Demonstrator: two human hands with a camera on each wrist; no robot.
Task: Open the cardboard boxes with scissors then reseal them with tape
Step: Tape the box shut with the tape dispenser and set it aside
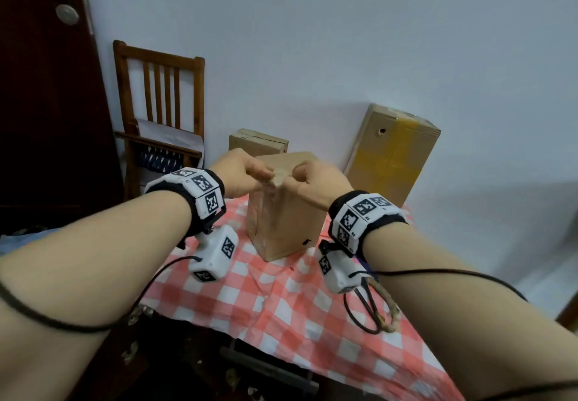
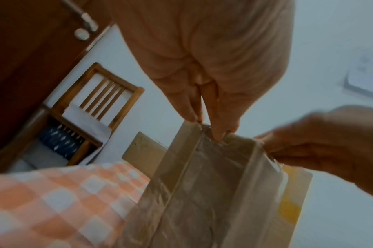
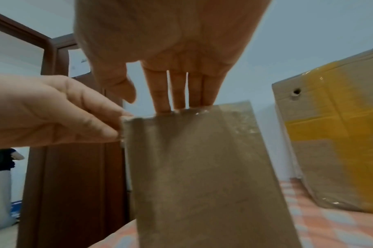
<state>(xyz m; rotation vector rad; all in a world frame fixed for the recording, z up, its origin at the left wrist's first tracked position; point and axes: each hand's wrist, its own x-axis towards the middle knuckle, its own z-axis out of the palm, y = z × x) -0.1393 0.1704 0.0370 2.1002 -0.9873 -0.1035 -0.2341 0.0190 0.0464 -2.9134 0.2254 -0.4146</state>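
On the checked bench (image 1: 281, 300), a small upright cardboard box (image 1: 281, 222) stands between both hands. The left hand (image 1: 237, 170) pinches its top corner; the right hand (image 1: 316, 178) presses straight fingers (image 3: 177, 94) on clear tape there. Scissors (image 1: 366, 306) lie nearby. Resealing seems underway; two other boxes (image 1: 394, 159) wait behind.

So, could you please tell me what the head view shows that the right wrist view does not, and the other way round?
Only the head view shows the scissors lying on the checked cloth, the wooden chair and a small box behind. Only the right wrist view shows the right hand from the palm side, straight fingertips on the top edge. Both show the left hand pinching the near box at its top corner, and the yellow-taped box.
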